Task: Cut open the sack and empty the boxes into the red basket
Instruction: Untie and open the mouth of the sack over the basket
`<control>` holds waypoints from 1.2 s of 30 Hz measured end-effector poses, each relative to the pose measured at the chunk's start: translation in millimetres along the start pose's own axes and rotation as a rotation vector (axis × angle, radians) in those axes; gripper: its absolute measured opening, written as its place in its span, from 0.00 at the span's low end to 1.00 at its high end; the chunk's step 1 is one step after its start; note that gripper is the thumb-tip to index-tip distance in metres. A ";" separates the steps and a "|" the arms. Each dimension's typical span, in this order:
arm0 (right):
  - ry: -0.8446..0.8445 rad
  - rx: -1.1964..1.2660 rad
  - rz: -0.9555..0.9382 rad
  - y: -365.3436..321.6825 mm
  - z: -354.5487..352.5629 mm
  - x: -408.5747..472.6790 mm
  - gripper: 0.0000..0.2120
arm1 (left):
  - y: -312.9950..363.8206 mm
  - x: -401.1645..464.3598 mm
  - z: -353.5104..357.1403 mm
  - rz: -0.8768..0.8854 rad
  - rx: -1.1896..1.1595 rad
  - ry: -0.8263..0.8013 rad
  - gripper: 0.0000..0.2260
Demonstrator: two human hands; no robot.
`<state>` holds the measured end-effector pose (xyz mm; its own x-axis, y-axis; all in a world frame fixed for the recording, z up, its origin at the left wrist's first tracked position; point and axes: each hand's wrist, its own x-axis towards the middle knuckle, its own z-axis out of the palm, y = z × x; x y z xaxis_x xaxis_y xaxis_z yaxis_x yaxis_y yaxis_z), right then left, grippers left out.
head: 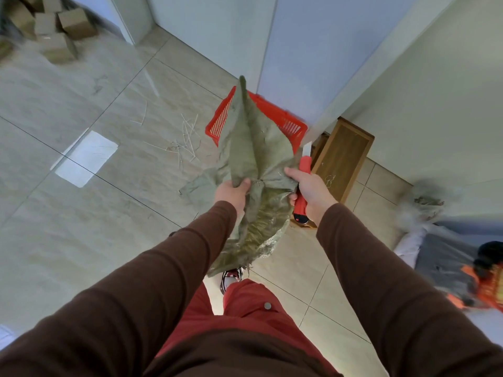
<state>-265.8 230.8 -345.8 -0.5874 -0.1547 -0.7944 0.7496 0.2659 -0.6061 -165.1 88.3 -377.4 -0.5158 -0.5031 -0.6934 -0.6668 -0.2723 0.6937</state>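
A limp olive-green woven sack [253, 148] hangs in the air between both hands, its far end raised over the red basket [217, 123], which stands on the floor by the wall and is partly hidden behind it. My left hand [232, 193] pinches the sack's gathered middle. My right hand [309, 190] grips the sack's other edge together with a red utility knife [304, 170], its blade pointing away from me. Several cardboard boxes [58, 28] lie in a pile at the far left corner.
A wooden box [341, 156] lies on the floor right of the basket. Straw strands [187, 140] and a white paper sheet [87, 159] lie on the tiles. Blurred clutter and an orange-grey item [479, 278] sit at the right. Walls close off the far side.
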 end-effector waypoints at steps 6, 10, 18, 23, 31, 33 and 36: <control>0.110 -0.123 -0.034 -1.2 -0.2 1.0 0.06 | 9.6 -0.5 0.3 -0.137 -0.290 -0.075 0.05; 0.343 -0.709 -0.483 -8.7 0.8 -16.1 0.19 | 11.5 2.9 1.0 -0.120 -0.293 -0.083 0.07; -0.194 -1.014 -0.309 9.3 34.4 -27.4 0.37 | 6.5 9.3 3.2 0.005 0.080 -0.031 0.11; -0.037 -0.974 -0.197 14.6 37.7 -9.3 0.06 | 2.7 8.9 -0.9 0.023 0.122 -0.062 0.15; -0.037 -0.929 -0.253 7.4 31.5 -13.8 0.14 | -6.9 13.4 -15.2 0.003 0.022 -0.174 0.06; -0.062 -0.808 -0.294 5.6 30.1 -24.9 0.23 | -4.9 12.6 -14.6 -0.014 -0.049 -0.166 0.06; -0.090 -0.945 -0.408 14.4 24.9 -40.4 0.16 | -5.2 13.8 -14.4 -0.040 -0.077 -0.146 0.05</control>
<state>-223.6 217.3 -323.5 -0.6890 -0.4607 -0.5594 -0.0694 0.8103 -0.5819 -161.1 71.0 -387.8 -0.5665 -0.3675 -0.7376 -0.6477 -0.3548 0.6742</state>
